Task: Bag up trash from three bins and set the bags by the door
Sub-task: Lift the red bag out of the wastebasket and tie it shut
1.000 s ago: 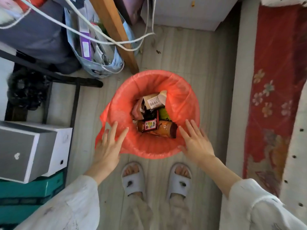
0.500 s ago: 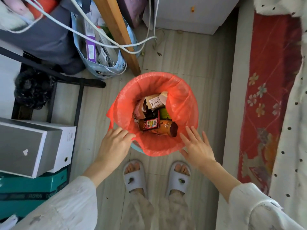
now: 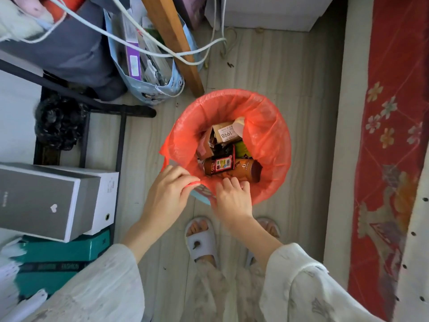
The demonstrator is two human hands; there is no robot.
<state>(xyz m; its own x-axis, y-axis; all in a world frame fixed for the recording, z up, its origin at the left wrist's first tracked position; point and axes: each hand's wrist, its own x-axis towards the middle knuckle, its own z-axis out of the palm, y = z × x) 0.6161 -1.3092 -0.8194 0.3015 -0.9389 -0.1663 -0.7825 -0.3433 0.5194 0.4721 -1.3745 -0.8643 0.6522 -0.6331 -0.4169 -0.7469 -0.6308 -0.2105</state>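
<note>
A round bin stands on the floor, lined with a red plastic bag (image 3: 269, 135) folded over its rim. Inside lies trash: a brown can (image 3: 232, 169), a carton labelled 1998 (image 3: 226, 133) and several wrappers. At the near left rim a strip of the bin's pale blue wall (image 3: 200, 194) is bared. My left hand (image 3: 167, 191) pinches the bag's edge there, pulled up off the rim. Beside it, my right hand (image 3: 232, 198) curls its fingers over the bag's near rim.
A wooden post (image 3: 176, 43) and a blue bag of papers (image 3: 148, 73) stand behind the bin. Grey and green boxes (image 3: 53, 201) are stacked at left by a black metal frame (image 3: 120, 140). A red patterned cloth (image 3: 390, 135) lies along the right. My slippered feet (image 3: 202, 240) stand just below the bin.
Both hands have moved in from open, spread positions onto the near rim. The right hand slid left toward the left hand, and the left has lifted the bag's edge off the bin.
</note>
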